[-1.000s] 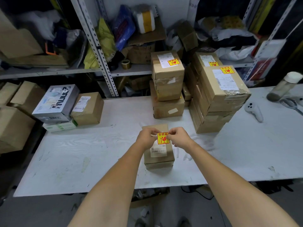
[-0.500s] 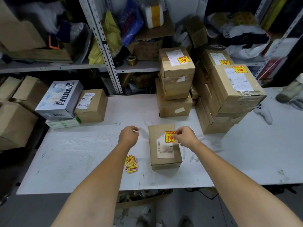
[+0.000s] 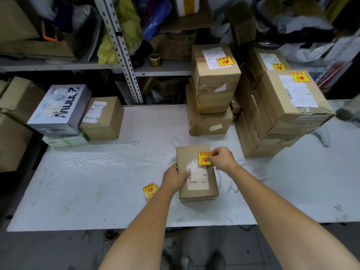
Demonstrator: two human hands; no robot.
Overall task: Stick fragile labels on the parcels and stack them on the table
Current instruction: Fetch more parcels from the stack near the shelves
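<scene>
On the desk [image 3: 116, 172], the left hand [image 3: 175, 180] grips the parcel [image 3: 187, 156] at 9 o'clock as the right hand [image 3: 222, 159] pinches the label [image 3: 204, 158] at 1 o'clock. The small, stiff carton likely lifts lightly by its long sides.

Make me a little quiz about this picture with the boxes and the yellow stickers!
1. True or false: the sticker is on top of the parcel at the front.
2. Where are the spare stickers? A: on the shelf. B: on the table, left of the parcel. C: on top of a stack.
3. Which hand touches the sticker, and what does the other one do?

Key: 1. True. 2. B. 3. The right hand touches the sticker; the left hand holds the parcel's left edge.
</scene>
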